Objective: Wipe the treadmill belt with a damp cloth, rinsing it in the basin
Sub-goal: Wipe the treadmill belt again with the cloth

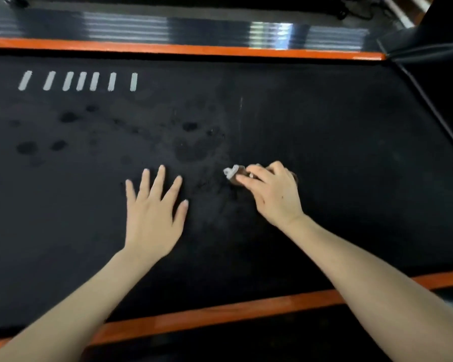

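The black treadmill belt (324,121) fills the view, its long axis running left to right between a far orange side rail (168,49) and a near orange side rail (220,314). A small bunched brown-and-white damp cloth (234,173) sits on the belt near the middle, under the right hand (272,197), whose curled fingers clutch it and press it down. The left hand (152,212) lies just beside it, apart from the cloth, with fingers spread flat on the belt, grasping nothing. Greyish dust and dark wet spots (68,117) lie ahead and to the left of the cloth, toward a row of white stripes (81,81). The next stroke likely runs that way, with the right hand leading. No basin is in view.
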### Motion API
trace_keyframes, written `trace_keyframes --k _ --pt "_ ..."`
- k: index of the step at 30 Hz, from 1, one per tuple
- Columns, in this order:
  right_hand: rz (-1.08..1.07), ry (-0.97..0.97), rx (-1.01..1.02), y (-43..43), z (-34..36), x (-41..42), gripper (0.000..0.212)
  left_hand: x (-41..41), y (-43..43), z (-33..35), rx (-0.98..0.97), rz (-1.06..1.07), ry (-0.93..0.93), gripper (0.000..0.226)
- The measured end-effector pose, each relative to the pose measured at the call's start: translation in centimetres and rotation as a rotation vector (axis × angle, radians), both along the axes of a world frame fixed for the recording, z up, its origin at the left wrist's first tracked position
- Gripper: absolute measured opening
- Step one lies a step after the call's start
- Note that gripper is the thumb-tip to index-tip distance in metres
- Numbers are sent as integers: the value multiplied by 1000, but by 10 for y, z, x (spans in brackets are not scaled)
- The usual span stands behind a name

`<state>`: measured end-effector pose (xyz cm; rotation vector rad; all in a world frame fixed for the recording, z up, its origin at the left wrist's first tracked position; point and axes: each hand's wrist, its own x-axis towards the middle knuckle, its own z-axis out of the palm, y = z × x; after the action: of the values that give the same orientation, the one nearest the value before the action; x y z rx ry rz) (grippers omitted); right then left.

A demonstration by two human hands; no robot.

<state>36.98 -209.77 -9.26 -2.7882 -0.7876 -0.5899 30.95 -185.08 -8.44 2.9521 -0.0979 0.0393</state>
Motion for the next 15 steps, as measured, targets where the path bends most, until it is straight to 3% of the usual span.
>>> trace_keyframes --k 6,11,15 --pt "-114 43 75 16 7 -24 30 -37 19 -15 89 -43 65 58" --pt "189 141 47 22 3 -100 33 -39 17 -16 94 -38 58 59" --pt "366 96 -124 8 5 -49 36 -40 16 -17 107 -38 51 58"
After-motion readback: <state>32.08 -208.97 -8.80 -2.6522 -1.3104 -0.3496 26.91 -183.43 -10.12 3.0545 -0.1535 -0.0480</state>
